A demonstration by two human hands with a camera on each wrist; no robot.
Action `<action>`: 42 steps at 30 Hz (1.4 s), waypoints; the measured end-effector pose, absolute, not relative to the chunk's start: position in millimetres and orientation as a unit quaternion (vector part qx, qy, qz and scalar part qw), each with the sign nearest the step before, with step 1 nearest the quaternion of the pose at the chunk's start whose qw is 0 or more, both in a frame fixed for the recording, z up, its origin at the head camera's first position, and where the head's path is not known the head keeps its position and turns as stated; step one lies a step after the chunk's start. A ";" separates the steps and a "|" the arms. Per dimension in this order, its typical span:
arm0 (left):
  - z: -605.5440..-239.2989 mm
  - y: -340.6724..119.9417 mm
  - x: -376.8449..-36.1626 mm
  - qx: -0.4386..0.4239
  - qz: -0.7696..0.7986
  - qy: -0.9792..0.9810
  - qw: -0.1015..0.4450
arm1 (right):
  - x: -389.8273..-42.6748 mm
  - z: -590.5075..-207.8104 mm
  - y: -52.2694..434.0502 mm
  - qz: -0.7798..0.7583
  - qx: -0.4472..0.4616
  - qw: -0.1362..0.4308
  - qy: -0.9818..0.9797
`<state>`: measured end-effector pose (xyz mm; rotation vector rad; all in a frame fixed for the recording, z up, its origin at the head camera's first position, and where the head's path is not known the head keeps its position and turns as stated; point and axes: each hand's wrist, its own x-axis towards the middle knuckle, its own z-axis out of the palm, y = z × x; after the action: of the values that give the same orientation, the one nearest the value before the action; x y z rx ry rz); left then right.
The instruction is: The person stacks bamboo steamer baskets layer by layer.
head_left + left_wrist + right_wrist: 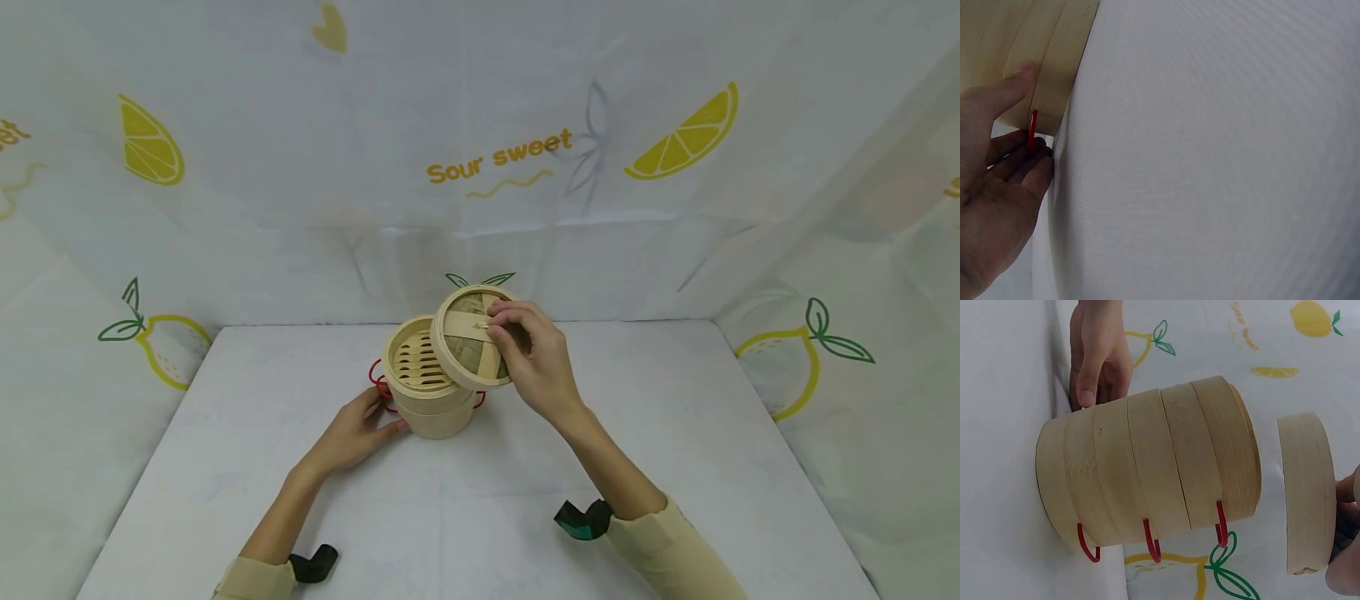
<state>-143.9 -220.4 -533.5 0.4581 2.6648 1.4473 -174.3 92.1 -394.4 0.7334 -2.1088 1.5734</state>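
A round bamboo steamer (431, 407) of stacked tiers stands upright on the table, its slatted top tier uncovered. Red loop handles (1152, 540) stick out from its sides. Low on its left side, my left hand (360, 432) holds the steamer, with the thumb (1017, 87) against the wall and the fingers curled by a red handle (1032, 131). My right hand (534, 354) pinches the strap at the middle of the woven lid (465, 354). Tilted, the lid hangs above the steamer's right side, and a gap shows between them in the right wrist view.
The table (450, 525) is covered in white cloth. Close behind the steamer rises a white curtain (300, 258) printed with lemons, and it continues along both sides. Black straps (583, 521) sit at both cuffs.
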 end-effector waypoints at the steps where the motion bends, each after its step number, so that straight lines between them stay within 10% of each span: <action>1: -533.6 -220.4 -144.0 0.149 0.472 0.868 0.038 | -174.6 -394.5 90.5 0.564 0.263 0.203 -0.756; 42: -533.3 -219.4 -142.1 0.141 0.466 0.873 0.037 | -177.8 -403.8 52.2 0.562 0.310 0.240 -0.728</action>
<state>-142.1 -219.4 -533.3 0.4336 2.6791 1.4301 -177.8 52.2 -403.8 0.8492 -1.9932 1.5385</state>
